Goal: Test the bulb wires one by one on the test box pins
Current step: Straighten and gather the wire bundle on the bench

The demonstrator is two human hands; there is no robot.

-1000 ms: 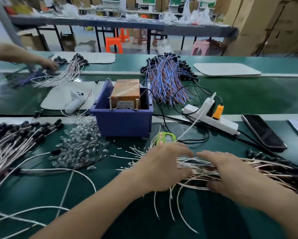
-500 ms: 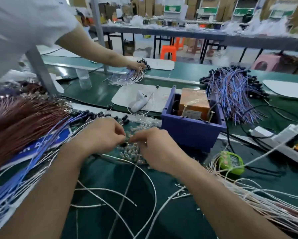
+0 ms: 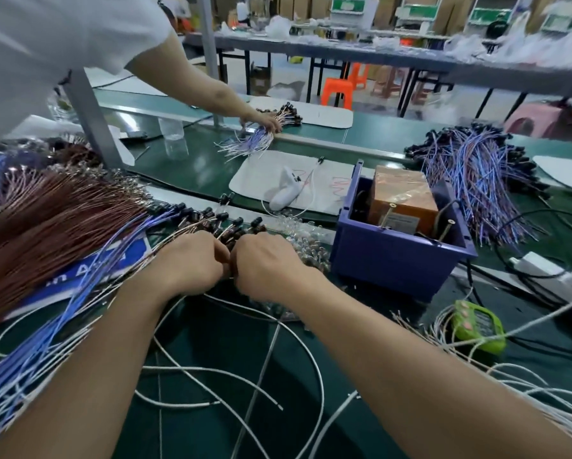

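My left hand (image 3: 191, 263) and my right hand (image 3: 264, 263) meet knuckle to knuckle over a row of black-capped bulb wires (image 3: 225, 223) on the green table. Both have curled fingers that pinch wire ends between them; the exact wire is hidden by the fingers. To the right stands the test box (image 3: 403, 200), orange-brown, inside a blue plastic bin (image 3: 390, 260), with upright metal pins (image 3: 446, 226) at its front. A heap of small clear bulbs (image 3: 307, 240) lies between my right hand and the bin.
Brown and blue wire bundles (image 3: 56, 220) fill the left. White loose wires (image 3: 244, 369) curl near me. A green counter (image 3: 476, 323) and white power strip (image 3: 542, 270) sit right. Another person's hand (image 3: 264, 122) holds wires on the far belt. A blue wire pile (image 3: 476, 173) lies behind the bin.
My view swung left from the tested wire pile. Both hands left that pile, moved to the black-capped wires left of the bin, and closed together on them.
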